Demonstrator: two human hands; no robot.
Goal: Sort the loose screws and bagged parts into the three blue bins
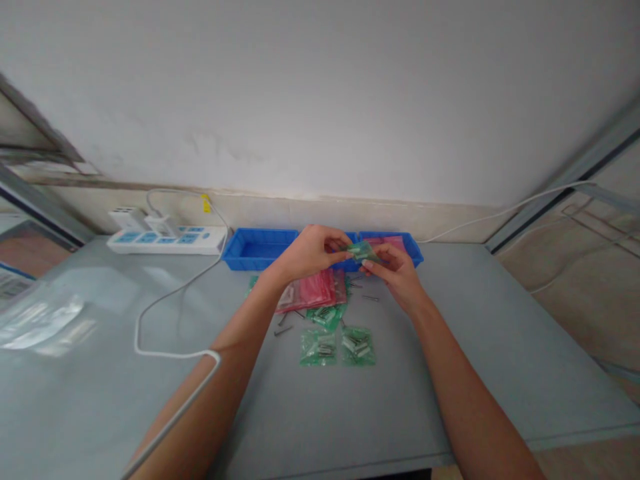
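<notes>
1. Head view looks down on a grey surface (500, 347) that fills the lower frame, with a pale wall behind it.
2. Long blue tray (260, 250) sits against the wall at upper centre, its open compartment just behind the hands, so it lies within easy reach.
3. White power strip (167, 239) lies at upper left, its cable looping forward across the surface and over the left forearm.
4. Clear plastic bags (40, 320) lie at the far left, well apart from the rest.
5. Pink zip bags (317, 289) lie in a loose stack just below the hands.
6. Filled green bags (337, 347), holding small metal parts, lie side by side nearer the viewer, apart from the pink stack.
7. Left hand (310, 253) and right hand (395, 267) both pinch one small green bag (361, 251) between fingertips, held just above the tray's front edge, each hand gripping an end, which keeps it taut.
8. Loose dark screws (283, 330) lie scattered beside the stack.
</notes>
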